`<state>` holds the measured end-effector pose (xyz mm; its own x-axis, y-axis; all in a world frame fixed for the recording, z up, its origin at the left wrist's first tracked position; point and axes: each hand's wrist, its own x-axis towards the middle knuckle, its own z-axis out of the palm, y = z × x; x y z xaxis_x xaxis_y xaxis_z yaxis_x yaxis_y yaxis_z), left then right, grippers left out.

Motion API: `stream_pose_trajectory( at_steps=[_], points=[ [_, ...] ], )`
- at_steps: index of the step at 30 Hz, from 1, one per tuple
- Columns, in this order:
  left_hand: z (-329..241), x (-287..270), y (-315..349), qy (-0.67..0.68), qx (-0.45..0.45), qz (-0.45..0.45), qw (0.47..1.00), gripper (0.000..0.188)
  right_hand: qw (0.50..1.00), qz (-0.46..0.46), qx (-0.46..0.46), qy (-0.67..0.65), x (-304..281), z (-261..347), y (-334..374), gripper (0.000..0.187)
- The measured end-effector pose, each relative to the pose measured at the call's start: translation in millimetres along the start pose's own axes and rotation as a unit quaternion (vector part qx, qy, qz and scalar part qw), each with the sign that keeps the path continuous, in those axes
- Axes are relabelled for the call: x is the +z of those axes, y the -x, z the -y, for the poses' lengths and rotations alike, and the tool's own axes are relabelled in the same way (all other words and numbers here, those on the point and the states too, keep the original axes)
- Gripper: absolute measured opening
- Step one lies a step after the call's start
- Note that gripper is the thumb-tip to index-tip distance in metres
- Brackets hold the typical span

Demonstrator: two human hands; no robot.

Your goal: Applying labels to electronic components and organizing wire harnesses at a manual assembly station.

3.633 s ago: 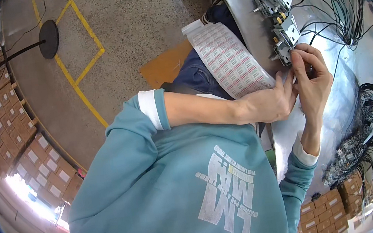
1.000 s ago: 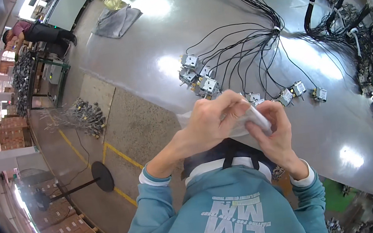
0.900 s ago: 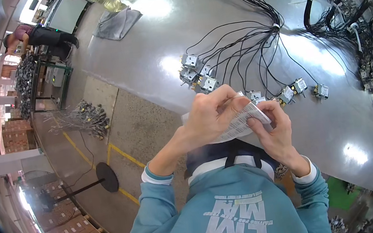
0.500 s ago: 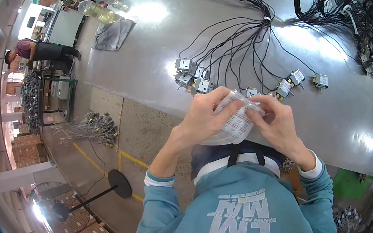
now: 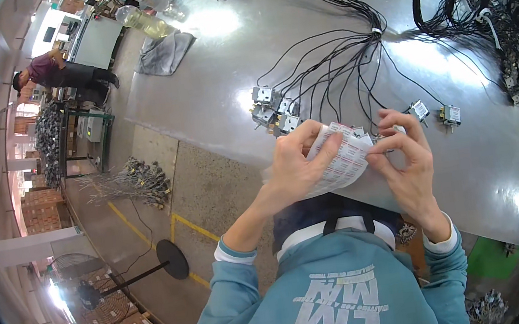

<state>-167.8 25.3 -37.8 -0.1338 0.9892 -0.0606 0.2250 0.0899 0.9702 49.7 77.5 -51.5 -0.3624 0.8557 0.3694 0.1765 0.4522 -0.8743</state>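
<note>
A sheet of printed white labels [image 5: 346, 162] is curved in my left hand [image 5: 301, 164], the thumb lying across its face and the fingers behind it. At the sheet's right edge, my right hand [image 5: 405, 162] is closed in a thumb-and-forefinger pinch, its other fingers raised. Whatever lies between those fingertips is too small to make out. Beyond my hands, small metal switch-like parts [image 5: 284, 111] on black cables [image 5: 348, 42] rest on the metal table [image 5: 212, 102]. Two more such parts [image 5: 450, 115] sit farther right, and some are partly hidden behind my right fingers.
More black cable bundles [image 5: 420, 3] and piled parts [image 5: 516, 72] line the table's right side. A grey cloth [image 5: 165, 53] and bottles [image 5: 146, 23] stand at the far left. A fan's round base [image 5: 173, 260] is on the floor; a person [image 5: 61, 73] bends beside a machine.
My right hand has shifted right, its thumb moving off the sheet's face to the edge. My left hand and the sheet have moved slightly right, showing more printed rows.
</note>
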Motion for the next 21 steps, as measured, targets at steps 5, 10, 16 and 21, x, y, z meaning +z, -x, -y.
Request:
stream_pose_trajectory(
  at_steps=[5,10,16,21],
  points=[
    [-4.9,4.1,6.0,-0.031,0.011,0.027,0.999,0.021,0.996,-0.062,0.033,-0.054,11.8,2.6,-11.1,0.044],
    [3.8,5.4,5.9,-0.034,0.039,0.022,0.998,0.024,0.982,0.036,0.105,-0.155,13.2,-10.4,-0.6,0.074],
    [8.0,11.1,5.9,-0.038,0.037,-0.003,0.999,0.026,0.992,-0.006,-0.011,-0.126,10.2,-7.9,-6.6,0.087],
    [5.8,19.5,10.9,-0.031,0.067,0.000,0.997,0.024,0.957,-0.045,0.144,-0.249,17.7,5.9,-13.8,0.094]
  ],
)
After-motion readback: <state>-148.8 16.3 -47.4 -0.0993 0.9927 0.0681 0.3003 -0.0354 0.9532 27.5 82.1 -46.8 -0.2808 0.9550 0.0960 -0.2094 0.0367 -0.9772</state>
